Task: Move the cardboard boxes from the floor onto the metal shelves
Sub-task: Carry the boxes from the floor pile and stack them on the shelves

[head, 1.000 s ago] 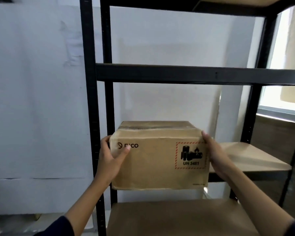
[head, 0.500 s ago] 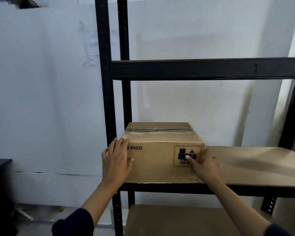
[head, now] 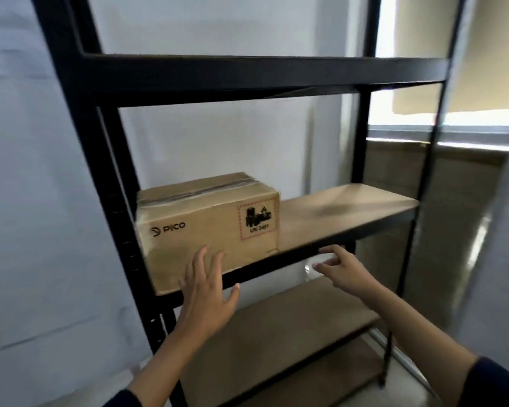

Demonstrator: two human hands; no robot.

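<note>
I am seeing two hands, both holding nothing. The left hand (head: pixel 207 292) is hovering with fingers spread and straight in front of the lower front face of the box (head: pixel 207 227); whether the fingertips are touching the cardboard I cannot tell. The right hand (head: pixel 343 267) is reaching out with fingers loosely extended just below the front edge of the shelf board (head: pixel 347 210), apart from the box.

One cardboard box is sitting at the left end of that middle board, against the left post of the black metal shelving (head: pixel 80 160). I am reading "PICO" with a round logo on its front, and a red-hatched battery label with "UN 3481", somewhat blurred. Clear tape is running across its top.

I am counting three brown boards in view. A window (head: pixel 479 118) is glowing at the right.
</note>
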